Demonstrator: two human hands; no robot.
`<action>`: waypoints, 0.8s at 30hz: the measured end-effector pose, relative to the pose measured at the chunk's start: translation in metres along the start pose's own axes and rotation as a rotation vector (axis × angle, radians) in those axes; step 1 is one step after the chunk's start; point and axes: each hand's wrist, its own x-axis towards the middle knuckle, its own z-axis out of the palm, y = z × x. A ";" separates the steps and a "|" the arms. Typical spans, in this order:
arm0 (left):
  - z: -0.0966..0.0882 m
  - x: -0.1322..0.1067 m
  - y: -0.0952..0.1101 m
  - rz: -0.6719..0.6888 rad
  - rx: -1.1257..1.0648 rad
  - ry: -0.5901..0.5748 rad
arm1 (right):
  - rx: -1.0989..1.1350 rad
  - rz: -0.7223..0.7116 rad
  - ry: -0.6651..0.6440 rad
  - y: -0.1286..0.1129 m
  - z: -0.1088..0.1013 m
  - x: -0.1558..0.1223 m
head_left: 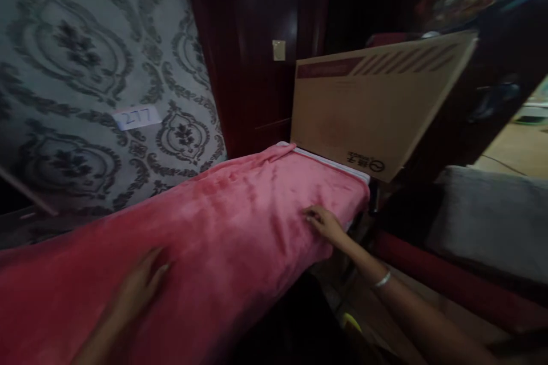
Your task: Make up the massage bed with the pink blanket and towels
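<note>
A pink plush blanket point(222, 222) is spread over a long, narrow surface, with soft creases and a bunched fold near its far left corner. At the far end a white edge point(334, 164) of what lies beneath shows. My left hand point(139, 285) is over the near left part of the blanket, thumb and fingers apart, slightly blurred, holding nothing. Toward the right side, my right hand point(327, 225) rests on or just over the creased blanket, fingers loosely bent and apart, with a light bracelet point(383, 279) on the wrist.
A large cardboard box point(363, 108) stands beyond the far end, against a dark red door point(257, 57). Patterned wallpaper point(85, 68) with a paper label point(137, 118) reading 277 lines the left. A grey-cushioned seat point(492, 222) stands at the right.
</note>
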 end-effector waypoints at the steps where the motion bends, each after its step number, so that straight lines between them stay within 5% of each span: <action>1: 0.014 0.011 0.020 0.088 -0.064 -0.034 | -0.080 0.091 0.083 0.012 -0.013 0.009; 6: 0.062 0.003 0.136 0.534 -0.278 -0.170 | -0.351 0.426 0.313 0.057 -0.084 0.051; 12: 0.087 -0.026 0.219 0.672 -0.273 -0.273 | -0.504 0.659 0.345 0.092 -0.127 0.081; 17: 0.097 -0.023 0.244 0.625 -0.072 -0.351 | -0.549 0.754 0.292 0.111 -0.133 0.100; 24: 0.145 -0.024 0.222 0.517 -0.111 -0.195 | -0.533 0.757 0.332 0.112 -0.136 0.115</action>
